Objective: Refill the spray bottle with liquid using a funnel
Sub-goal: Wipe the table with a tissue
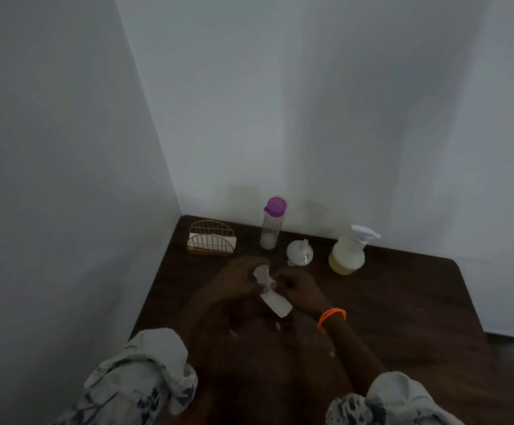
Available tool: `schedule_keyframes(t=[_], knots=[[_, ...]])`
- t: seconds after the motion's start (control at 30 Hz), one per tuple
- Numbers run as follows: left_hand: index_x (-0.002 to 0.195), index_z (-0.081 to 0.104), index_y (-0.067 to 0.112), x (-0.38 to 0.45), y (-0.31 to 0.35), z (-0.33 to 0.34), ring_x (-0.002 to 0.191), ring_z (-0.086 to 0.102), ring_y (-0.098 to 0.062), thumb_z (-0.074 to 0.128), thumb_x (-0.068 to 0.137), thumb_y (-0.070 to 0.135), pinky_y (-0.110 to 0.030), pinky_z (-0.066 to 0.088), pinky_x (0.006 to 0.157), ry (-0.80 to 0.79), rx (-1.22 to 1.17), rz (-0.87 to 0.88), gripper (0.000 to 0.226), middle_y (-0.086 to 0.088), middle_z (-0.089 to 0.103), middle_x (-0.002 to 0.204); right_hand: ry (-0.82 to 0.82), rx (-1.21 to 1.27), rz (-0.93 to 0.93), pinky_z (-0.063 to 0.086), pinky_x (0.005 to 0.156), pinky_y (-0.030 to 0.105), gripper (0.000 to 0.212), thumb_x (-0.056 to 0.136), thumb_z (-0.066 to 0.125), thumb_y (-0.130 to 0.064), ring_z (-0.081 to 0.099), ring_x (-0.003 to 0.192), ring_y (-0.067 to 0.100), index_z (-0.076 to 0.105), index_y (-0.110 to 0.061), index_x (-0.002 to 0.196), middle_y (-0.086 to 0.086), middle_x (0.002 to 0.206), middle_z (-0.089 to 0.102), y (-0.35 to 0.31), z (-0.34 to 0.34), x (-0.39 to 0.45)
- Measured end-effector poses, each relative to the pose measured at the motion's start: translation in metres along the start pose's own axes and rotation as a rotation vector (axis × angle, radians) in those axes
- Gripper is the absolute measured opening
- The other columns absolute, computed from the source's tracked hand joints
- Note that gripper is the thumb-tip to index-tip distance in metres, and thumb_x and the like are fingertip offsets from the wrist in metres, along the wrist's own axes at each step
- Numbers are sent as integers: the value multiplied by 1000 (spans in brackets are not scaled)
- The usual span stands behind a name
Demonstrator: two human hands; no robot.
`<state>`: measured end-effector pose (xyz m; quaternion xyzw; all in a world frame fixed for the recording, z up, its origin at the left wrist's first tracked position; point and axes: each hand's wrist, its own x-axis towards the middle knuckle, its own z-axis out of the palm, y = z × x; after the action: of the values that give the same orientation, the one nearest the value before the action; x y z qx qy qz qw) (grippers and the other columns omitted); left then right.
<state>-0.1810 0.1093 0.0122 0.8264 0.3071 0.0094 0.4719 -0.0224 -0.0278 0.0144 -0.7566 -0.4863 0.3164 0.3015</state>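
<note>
A white spray bottle (pixel 348 252) with its trigger head on stands at the back right of the dark wooden table (pixel 403 302); yellowish liquid shows near its base. A white funnel (pixel 300 252) lies upside down left of it. A clear bottle with a purple cap (pixel 270 224) stands further left, a little whitish liquid at its bottom. In front of these, my left hand (pixel 237 280) and my right hand (pixel 300 291) both hold a folded white tissue (pixel 272 294) above the table.
A gold wire napkin holder (pixel 211 238) with white napkins sits in the back left corner of the table. White walls close in behind and on the left. The table's right edge drops to a dark floor.
</note>
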Motion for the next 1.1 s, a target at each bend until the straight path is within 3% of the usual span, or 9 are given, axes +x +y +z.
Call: schedule_keyframes(t=[0.13,0.27,0.37,0.43,0.53,0.7,0.8,0.97,1.1], knots=[[148,48,37,6,-4,16,145,31,-8,83,78,25,-33,33,118,-142,181,120,79,9,38,159,-96,-49,-25,50,84,25,18,89,73,-11,66,94,11,76,-9,107,-4,101,72,13,-3,-15],[123,66,32,14,-8,28,120,56,-10,77,83,38,-32,49,100,-264,375,54,42,10,57,127,-128,-170,-78,51,78,26,16,86,75,-15,69,90,12,79,-13,101,5,100,77,25,-5,-26],[99,68,34,20,-11,32,93,60,-6,72,88,40,-29,54,82,-195,450,-17,13,11,62,103,-153,-268,17,50,82,30,23,84,75,-18,67,95,16,74,-16,108,3,106,73,33,-6,-27],[98,70,30,23,-13,33,89,61,-5,69,92,37,-30,55,82,-149,444,-4,9,10,65,100,-124,-320,91,50,85,30,26,85,72,-15,66,100,18,73,-17,111,1,109,71,39,-4,-25],[106,70,26,32,-12,33,101,62,-10,66,95,33,-37,54,94,-66,452,47,14,5,67,108,72,-378,152,52,81,33,12,87,66,-15,65,96,21,72,-19,97,3,100,69,42,-2,-21],[122,69,16,58,-7,43,121,60,-21,65,95,21,-41,48,107,154,442,263,28,-8,67,128,387,-535,60,51,73,37,17,81,68,-6,57,90,22,66,-17,94,2,97,63,52,1,-2],[133,63,15,74,-15,55,132,55,-22,60,98,19,-39,42,115,142,464,271,35,-10,60,141,395,-593,76,51,75,35,22,78,71,-3,57,93,23,65,-15,96,5,101,64,65,7,10],[150,47,17,82,-49,78,151,32,-18,48,106,19,-33,19,127,61,506,204,44,-7,41,160,240,-621,176,48,99,44,36,89,60,-9,56,120,31,64,-14,125,11,127,63,83,24,19],[147,51,17,87,-55,77,149,35,-20,50,104,21,-37,23,126,63,579,249,43,-8,46,157,212,-694,176,46,101,46,39,92,59,-17,56,123,32,63,-17,130,8,130,63,83,34,21]])
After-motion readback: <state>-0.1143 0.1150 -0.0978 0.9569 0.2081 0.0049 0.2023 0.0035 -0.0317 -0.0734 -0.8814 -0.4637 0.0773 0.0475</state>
